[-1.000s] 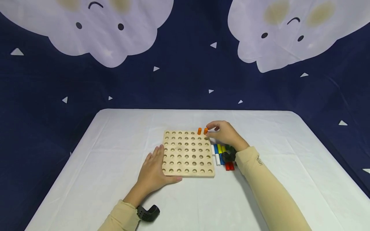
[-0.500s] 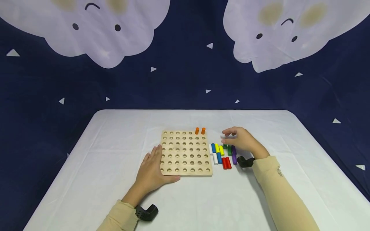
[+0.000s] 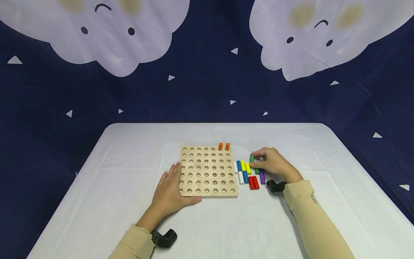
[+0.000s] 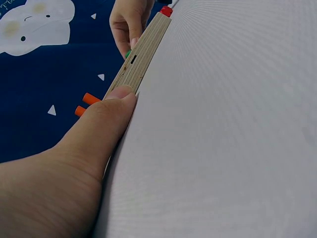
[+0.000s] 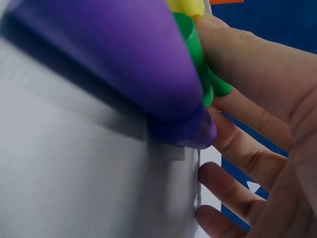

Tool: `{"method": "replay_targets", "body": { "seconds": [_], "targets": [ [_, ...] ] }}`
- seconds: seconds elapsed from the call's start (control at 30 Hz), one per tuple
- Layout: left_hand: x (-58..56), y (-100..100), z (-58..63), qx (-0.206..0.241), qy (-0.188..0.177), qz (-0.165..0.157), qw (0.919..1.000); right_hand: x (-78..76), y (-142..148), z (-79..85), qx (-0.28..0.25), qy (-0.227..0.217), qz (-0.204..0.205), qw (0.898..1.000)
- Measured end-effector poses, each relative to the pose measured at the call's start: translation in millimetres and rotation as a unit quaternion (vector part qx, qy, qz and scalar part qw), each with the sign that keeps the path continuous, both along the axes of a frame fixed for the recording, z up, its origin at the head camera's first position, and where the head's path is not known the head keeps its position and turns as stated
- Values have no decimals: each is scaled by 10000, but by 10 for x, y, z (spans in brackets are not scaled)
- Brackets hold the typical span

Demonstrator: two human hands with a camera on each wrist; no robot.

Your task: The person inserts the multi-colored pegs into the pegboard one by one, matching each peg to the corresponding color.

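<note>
A wooden board (image 3: 207,172) with rows of round holes lies on the white table. Along its left side rest the fairly straight fingers of my left hand (image 3: 169,190), its thumb along the front edge. In the left wrist view that thumb presses the board's side (image 4: 141,59). Two orange pegs (image 3: 220,146) stand in the far right holes. To the right of the board, my right hand (image 3: 271,162) pinches a green peg (image 3: 252,158) between thumb and index finger, near another green peg (image 3: 257,171). Purple pegs (image 5: 129,54) lie close under this hand, partly hidden in the head view.
Between board and right hand lie white (image 3: 240,178), blue (image 3: 245,177), yellow (image 3: 248,168) and red pegs (image 3: 253,182). A dark cloth with clouds (image 3: 207,90) hangs behind the table (image 3: 145,144). Each wrist wears a black device (image 3: 165,238).
My right hand has moved from the orange pegs at the board's far right corner to the loose pegs and taken hold of a green one. The left hand stays at the board.
</note>
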State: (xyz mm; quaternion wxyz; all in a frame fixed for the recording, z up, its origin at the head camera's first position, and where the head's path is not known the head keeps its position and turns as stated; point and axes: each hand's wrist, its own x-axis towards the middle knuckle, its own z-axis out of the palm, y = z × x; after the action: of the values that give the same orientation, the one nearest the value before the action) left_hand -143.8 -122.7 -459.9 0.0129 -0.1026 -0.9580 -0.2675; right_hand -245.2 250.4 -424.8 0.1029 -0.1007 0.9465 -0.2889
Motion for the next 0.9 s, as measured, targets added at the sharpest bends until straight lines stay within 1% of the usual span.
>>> {"method": "replay_targets", "body": {
  "seconds": [0.23, 0.37, 0.47, 0.6, 0.8, 0.9],
  "targets": [
    [-2, -3, 8, -55, -31, -34, 10000, -2, -8, -12, -324, -348, -177, 9987],
    [-1, -5, 11, -51, -38, -34, 10000, -4, -19, -13, -459, -395, -246, 9979],
    [0, -8, 9, -56, -29, -35, 10000, -8, -22, -18, -520, -293, -279, 9978],
    [1, -7, 9, -63, -44, -33, 10000, -15, -31, -12, -637, -51, -328, 9974],
    [3, -2, 14, -73, -97, -15, 9999, -28, -75, 51, -791, 96, -453, 9958],
    [7, -1, 15, -77, -96, -8, 9999, -38, -108, 77, -863, 256, -417, 9951]
  ]
}}
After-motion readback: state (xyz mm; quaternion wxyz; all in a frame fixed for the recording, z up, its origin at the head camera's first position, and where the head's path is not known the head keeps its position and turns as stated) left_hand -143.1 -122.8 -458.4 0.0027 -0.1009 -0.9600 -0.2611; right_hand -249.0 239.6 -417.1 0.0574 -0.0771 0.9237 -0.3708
